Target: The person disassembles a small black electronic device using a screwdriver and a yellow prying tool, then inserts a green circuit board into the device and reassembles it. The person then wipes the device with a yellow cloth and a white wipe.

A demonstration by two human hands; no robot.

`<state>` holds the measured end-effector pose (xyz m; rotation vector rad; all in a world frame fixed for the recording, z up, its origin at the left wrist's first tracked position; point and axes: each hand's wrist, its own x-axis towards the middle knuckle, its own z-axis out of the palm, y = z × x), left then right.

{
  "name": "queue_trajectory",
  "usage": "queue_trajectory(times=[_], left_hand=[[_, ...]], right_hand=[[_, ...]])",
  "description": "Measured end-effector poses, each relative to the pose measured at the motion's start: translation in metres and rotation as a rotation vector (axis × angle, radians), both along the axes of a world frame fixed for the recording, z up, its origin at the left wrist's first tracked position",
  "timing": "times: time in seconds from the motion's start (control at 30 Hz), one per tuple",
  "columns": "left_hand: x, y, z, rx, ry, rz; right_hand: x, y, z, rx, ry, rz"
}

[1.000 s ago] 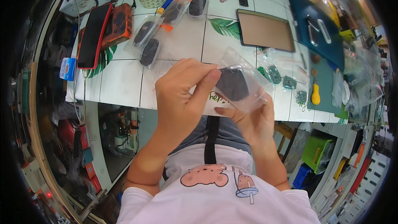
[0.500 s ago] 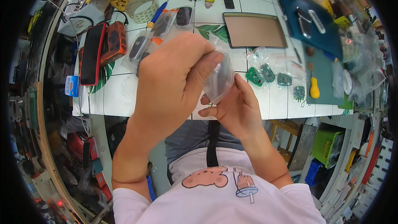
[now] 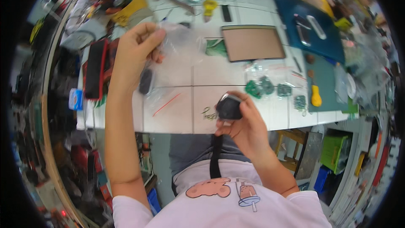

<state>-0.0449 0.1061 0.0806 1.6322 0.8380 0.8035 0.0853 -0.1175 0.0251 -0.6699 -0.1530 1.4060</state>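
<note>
High over the left part of the table, my left hand (image 3: 141, 46) pinches a clear plastic bag (image 3: 183, 44) that spreads out to the right and blurs with motion. My right hand (image 3: 249, 124) is at the table's near edge, fingers and thumb closed round a small black key fob (image 3: 230, 106) with a shiny rim. Under the bag and beside my left wrist lies another dark key fob (image 3: 146, 80), partly covered. A thin red strip (image 3: 166, 104), seemingly part of a clear bag, rests on the white table between my hands.
A brown tray (image 3: 253, 44) with a dark rim sits centre right. Green circuit boards (image 3: 265, 85) in clear bags lie nearer. A yellow-handled tool (image 3: 316, 96) and a teal mat (image 3: 329, 82) are at right. A red-edged phone (image 3: 96, 69) and a yellow tool bucket (image 3: 130, 10) stand left.
My hands have parted: the left has moved up and left with the clear bag, the right slightly down. The black key fob now shows in my right hand, clear of the bag.
</note>
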Motion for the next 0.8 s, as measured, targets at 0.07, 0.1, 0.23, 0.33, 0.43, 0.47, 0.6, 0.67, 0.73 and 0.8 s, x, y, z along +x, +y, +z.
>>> queue_trajectory(times=[0.07, 0.1, 0.23, 0.33, 0.43, 0.47, 0.6, 0.67, 0.73, 0.8], left_hand=[[0.016, 0.008, -0.017, -0.099, -0.042, -0.12], [0.023, 0.012, -0.019, -0.161, -0.072, -0.112], [0.056, 0.02, -0.011, -0.224, -0.213, -0.108], [0.078, 0.024, -0.012, -0.204, -0.189, -0.098], [0.097, -0.016, -0.004, -0.271, -0.261, -0.201], [0.102, -0.039, -0.003, -0.296, -0.268, -0.244], [0.117, -0.123, -0.029, -0.403, -0.373, -0.466], [0.127, -0.158, -0.034, -0.399, -0.343, -0.43], [0.133, -0.173, -0.03, -0.329, -0.279, -0.434], [0.13, -0.176, -0.027, -0.259, -0.345, -0.433]], right_hand=[[0.003, -0.011, 0.0, 0.012, 0.018, -0.011], [0.004, -0.016, 0.0, 0.016, 0.012, -0.013], [0.007, -0.03, 0.007, -0.005, -0.015, -0.001], [0.011, -0.038, 0.008, -0.004, 0.003, -0.003], [0.029, -0.053, -0.002, -0.034, -0.027, -0.114], [0.035, -0.056, -0.005, -0.068, -0.076, -0.153], [0.058, -0.056, 0.021, -0.099, -0.22, -0.407], [0.072, -0.067, 0.021, -0.103, -0.215, -0.423], [0.084, -0.076, 0.021, -0.161, -0.221, -0.506], [0.092, -0.083, 0.014, -0.171, -0.253, -0.586]])
